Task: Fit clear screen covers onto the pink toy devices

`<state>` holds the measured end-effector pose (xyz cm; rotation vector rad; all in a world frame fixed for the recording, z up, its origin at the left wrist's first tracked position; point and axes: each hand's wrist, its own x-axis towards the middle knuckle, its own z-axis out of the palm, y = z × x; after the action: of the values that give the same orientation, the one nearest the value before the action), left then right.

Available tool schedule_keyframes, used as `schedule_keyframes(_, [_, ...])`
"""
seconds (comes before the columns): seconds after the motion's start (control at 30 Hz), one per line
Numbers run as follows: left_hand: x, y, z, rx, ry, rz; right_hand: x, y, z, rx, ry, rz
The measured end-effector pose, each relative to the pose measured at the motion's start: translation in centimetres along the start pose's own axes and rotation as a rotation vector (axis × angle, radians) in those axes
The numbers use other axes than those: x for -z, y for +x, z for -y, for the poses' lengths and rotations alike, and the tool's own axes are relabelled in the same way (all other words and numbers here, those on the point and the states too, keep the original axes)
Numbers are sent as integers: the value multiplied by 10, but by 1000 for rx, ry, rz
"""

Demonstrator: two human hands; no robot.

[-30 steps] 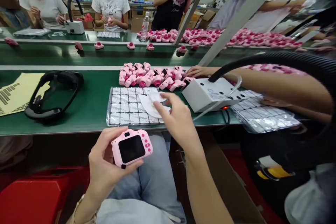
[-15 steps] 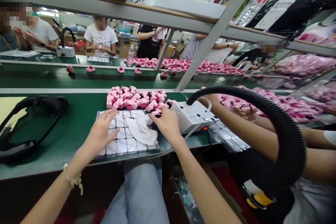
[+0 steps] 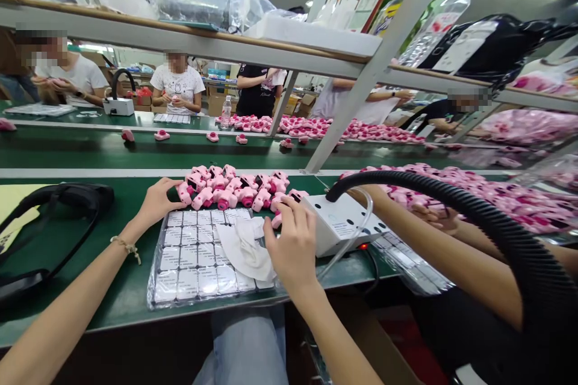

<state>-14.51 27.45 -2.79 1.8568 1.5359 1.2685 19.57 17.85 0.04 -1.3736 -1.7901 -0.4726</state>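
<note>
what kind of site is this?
Likely a toy-camera assembly line: a green conveyor belt carrying single units, a pile of pink toy cameras at the station, and other workers seated across.
</note>
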Motion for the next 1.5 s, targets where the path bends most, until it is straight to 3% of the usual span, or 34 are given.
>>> schedule_keyframes(0.07, [5,-6,-6,67,-44,-88,15,-4,26,115,103,-77])
schedule_keyframes(0.17, [13,-27,-37,114,-123,-150,27,-5,63,246,280,-11])
schedule_keyframes(0.3, [12,-90,-106,-29,-241,-27,27,-1,91,443,520,197])
schedule_keyframes(0.37, [9,-125,-132,-68,-332,9,31,-3,96,412,733,265])
schedule_keyframes(0.43, [6,-155,-144,-32,-492,49,42,-12,99,236,961,288])
schedule_keyframes(0.53, [-2,-189,-145,97,-862,181,65,-36,103,-107,1149,288])
schedule_keyframes(0.6, [-12,-208,-144,217,-1047,206,76,-55,108,-227,1181,282])
schedule_keyframes(0.77, [-42,-250,-151,456,-1118,20,87,-109,119,-348,1079,283])
schedule_keyframes(0.9, [-47,-276,-148,479,-1013,-11,104,-142,111,-312,814,240])
schedule_keyframes(1.07, [-44,-300,-130,365,-838,195,125,-167,94,-116,668,275])
schedule_keyframes(1.37, [-47,-330,-108,312,-644,342,114,-224,91,-114,685,270])
schedule_keyframes(1.43, [-45,-335,-105,327,-629,359,112,-232,90,-168,745,346])
schedule_keyframes(1.5, [-42,-337,-104,336,-623,389,112,-232,89,-279,856,534])
